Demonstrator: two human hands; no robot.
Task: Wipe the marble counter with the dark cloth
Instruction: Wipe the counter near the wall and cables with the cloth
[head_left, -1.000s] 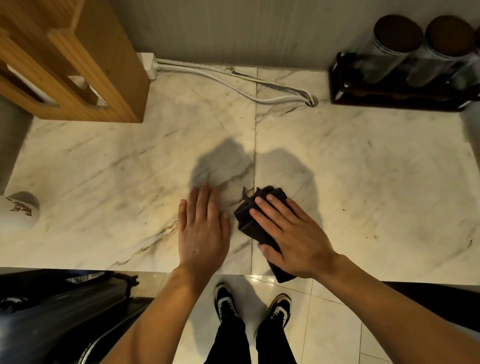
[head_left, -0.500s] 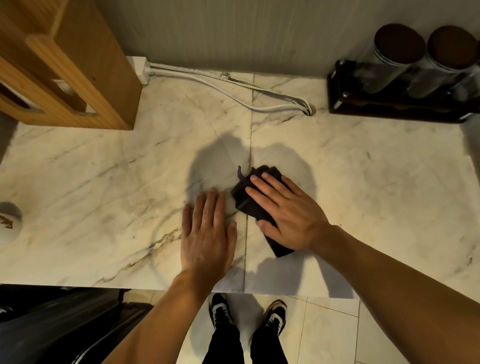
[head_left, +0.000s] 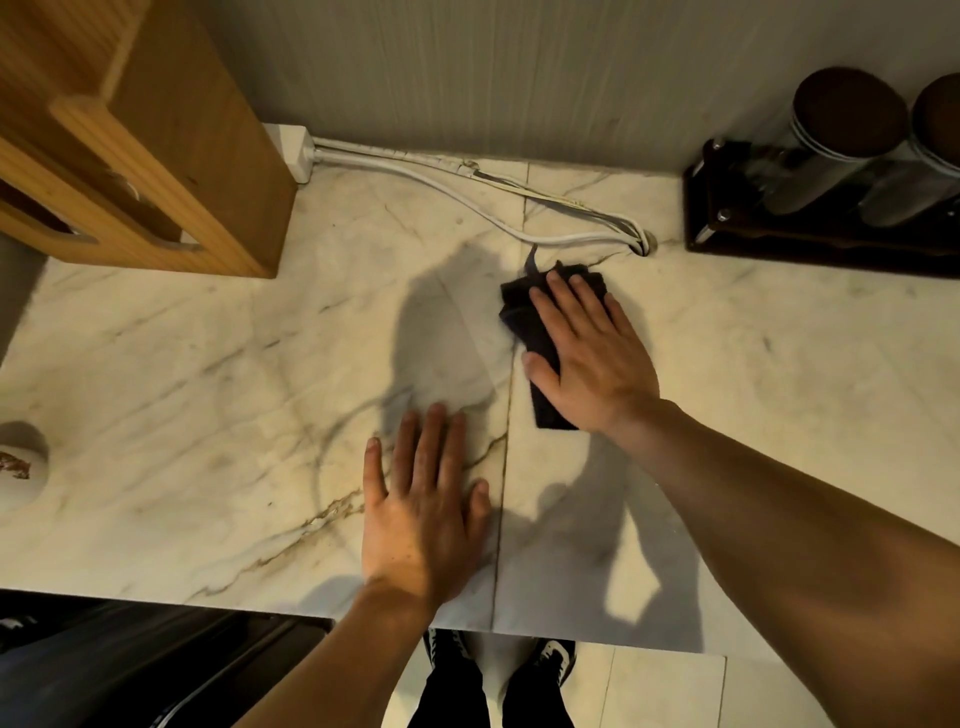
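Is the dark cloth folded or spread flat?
Folded. The dark cloth is a narrow bunched strip with layered edges at its far end, pressed under the flat right hand.

R hand flat, palm down, fingers extended twd far side, pressing on dark cloth. L hand flat, palm down, fingers together, nearer & to the left. Both forearms bare, reaching in from near edge.
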